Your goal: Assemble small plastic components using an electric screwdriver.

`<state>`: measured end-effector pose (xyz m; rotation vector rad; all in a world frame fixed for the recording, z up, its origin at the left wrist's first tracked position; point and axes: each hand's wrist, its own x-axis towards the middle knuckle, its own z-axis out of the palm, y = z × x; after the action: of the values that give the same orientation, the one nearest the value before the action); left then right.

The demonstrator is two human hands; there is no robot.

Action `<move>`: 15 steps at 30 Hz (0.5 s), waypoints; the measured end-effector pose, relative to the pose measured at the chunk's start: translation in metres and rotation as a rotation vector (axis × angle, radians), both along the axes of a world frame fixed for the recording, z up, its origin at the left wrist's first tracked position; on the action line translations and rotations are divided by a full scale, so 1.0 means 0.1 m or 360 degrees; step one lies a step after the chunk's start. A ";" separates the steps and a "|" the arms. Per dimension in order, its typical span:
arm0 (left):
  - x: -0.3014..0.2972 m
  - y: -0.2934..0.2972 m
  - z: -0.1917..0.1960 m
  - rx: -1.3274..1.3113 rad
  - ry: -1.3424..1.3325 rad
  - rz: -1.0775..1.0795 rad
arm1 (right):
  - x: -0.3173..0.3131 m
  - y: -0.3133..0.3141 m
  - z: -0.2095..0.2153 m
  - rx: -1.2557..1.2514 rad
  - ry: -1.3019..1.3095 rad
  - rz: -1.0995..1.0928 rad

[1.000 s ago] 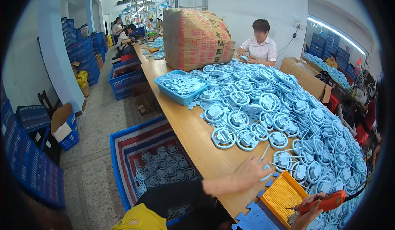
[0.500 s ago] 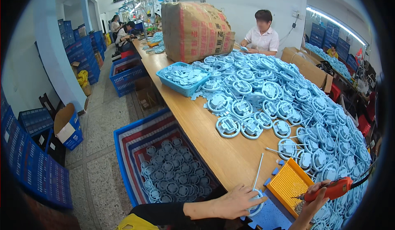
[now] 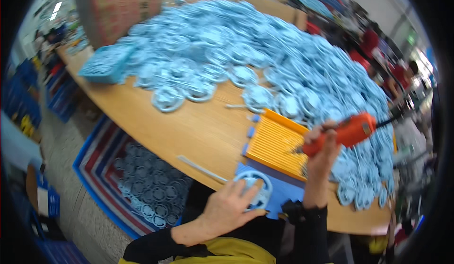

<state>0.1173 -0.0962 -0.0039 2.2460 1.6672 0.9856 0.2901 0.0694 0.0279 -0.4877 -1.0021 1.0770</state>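
My left hand (image 3: 229,206) holds a light-blue round plastic part (image 3: 266,188), its fingers across the face and the thumb at the near rim. A thin pale stem (image 3: 201,168) reaches from the part over the table toward the left. The part rests at a blue mat (image 3: 286,190) on the table's near edge. In my right hand (image 3: 323,153) is an orange-red electric screwdriver (image 3: 352,130), its tip pointing left over a yellow tray (image 3: 269,138). The tip is blurred, apart from the round part. A cord runs from the tool's rear to the right.
A large heap of similar light-blue parts (image 3: 283,70) covers the table's far and right side. A blue basket (image 3: 106,65) of small pieces and a big wrapped sack (image 3: 118,11) stand far left. Below the table, a striped-lined crate (image 3: 94,162) holds more round parts.
The view has swung right and down, with blur. My right hand has lifted the screwdriver above the tray's right end. My left hand keeps hold of the round part, whose stem now points left.
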 end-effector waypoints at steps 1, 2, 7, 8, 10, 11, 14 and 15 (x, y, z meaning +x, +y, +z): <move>0.01 0.02 0.02 -0.0079 -0.0041 -0.0067 | 0.07 0.07 -0.08 0.0039 -0.0029 -0.0029; 0.00 0.04 0.07 -0.0143 -0.0054 -0.0097 | 0.09 0.07 -0.03 0.0058 -0.0081 0.0047; -0.09 0.34 0.01 -0.0055 0.0092 -0.0461 | 0.27 0.12 -0.12 0.0064 -0.0101 -0.0001; -0.10 0.40 -0.01 -0.0074 0.0119 -0.0560 | 0.27 0.15 -0.13 0.0075 -0.0118 -0.0017; -0.08 0.42 -0.10 -0.0162 0.0113 -0.0633 | 0.28 0.17 -0.16 0.0067 -0.0138 -0.0027; -0.05 0.41 -0.12 -0.0176 0.0081 -0.0612 | 0.29 0.17 -0.17 0.0093 -0.0160 -0.0047; 0.01 0.39 -0.17 -0.0173 -0.0013 -0.0549 | 0.29 0.19 -0.19 0.0140 -0.0172 -0.0092; 0.01 0.39 -0.18 -0.0150 -0.0069 -0.0495 | 0.27 0.20 -0.18 0.0121 -0.0156 -0.0067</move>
<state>0.1187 -0.0577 -0.0220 2.3096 1.2663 0.8535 0.3167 0.0897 0.0103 -0.5015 -1.1099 0.9814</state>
